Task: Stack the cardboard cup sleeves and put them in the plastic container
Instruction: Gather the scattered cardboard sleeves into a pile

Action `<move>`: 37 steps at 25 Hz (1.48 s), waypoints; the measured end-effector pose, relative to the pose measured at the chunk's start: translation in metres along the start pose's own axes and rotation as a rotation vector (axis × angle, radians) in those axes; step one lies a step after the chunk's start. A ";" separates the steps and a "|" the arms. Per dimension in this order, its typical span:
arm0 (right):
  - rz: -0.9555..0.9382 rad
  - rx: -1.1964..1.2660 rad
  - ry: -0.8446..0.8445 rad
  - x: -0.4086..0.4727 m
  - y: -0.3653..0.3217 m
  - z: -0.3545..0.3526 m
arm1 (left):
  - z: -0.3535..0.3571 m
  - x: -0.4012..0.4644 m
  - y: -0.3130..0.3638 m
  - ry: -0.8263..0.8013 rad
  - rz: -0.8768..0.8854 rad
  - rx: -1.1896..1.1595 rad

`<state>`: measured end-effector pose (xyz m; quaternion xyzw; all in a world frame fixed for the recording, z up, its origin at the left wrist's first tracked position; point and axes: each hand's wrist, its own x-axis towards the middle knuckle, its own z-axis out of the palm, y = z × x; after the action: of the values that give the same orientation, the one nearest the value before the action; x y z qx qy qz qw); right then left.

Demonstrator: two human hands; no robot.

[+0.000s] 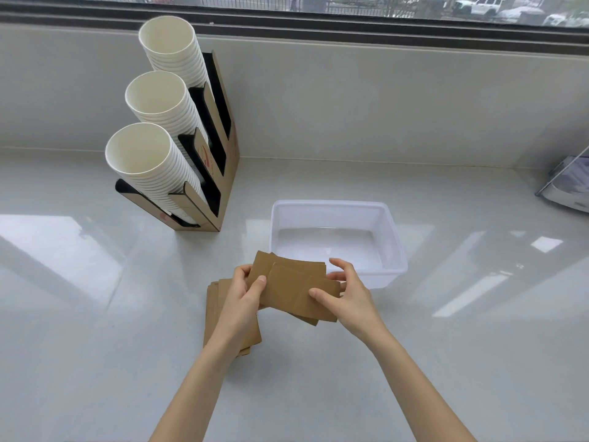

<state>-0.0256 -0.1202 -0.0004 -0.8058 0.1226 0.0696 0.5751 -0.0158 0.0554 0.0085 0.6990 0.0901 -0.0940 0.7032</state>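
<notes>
Head view: squaring up sleeves, not binned yet.
My left hand [243, 293] and right hand [347, 296] grip a fanned bunch of sleeves [291, 290], long axis left-right; container [393, 250] just beyond, right hand nearer; spare sleeves [215, 309] on bench.

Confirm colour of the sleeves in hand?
Plain kraft brown, unprinted, on the held sleeves; head view.

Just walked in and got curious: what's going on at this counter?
A person is tidying cardboard cup sleeves. The left hand and right hand together hold a few fanned-out sleeves just in front of a plastic container, which has nothing in it yet. More sleeves lie in a pile on the counter, under the left arm. Paper cups stand in a holder nearby.
</notes>
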 end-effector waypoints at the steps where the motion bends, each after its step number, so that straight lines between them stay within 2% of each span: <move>1: 0.013 0.025 -0.017 0.000 0.001 -0.001 | 0.002 -0.001 0.000 -0.017 -0.010 -0.013; 6: -0.003 0.047 -0.003 -0.002 0.009 -0.006 | 0.014 -0.005 -0.007 -0.110 0.036 -0.010; 13: -0.138 -0.056 0.102 -0.013 0.031 -0.018 | 0.031 -0.008 -0.029 -0.144 0.151 0.321; 20: -0.148 -0.200 0.076 -0.024 0.066 -0.008 | 0.043 -0.011 -0.062 -0.197 0.138 0.515; 28: -0.146 -0.223 0.080 -0.031 0.081 -0.004 | 0.051 -0.010 -0.078 -0.163 0.071 0.756; 37: -0.190 -0.235 0.194 -0.026 0.078 0.001 | 0.044 -0.003 -0.073 -0.182 0.122 0.621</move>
<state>-0.0725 -0.1405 -0.0651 -0.8784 0.0917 -0.0493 0.4665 -0.0374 0.0106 -0.0612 0.8729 -0.0480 -0.1366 0.4659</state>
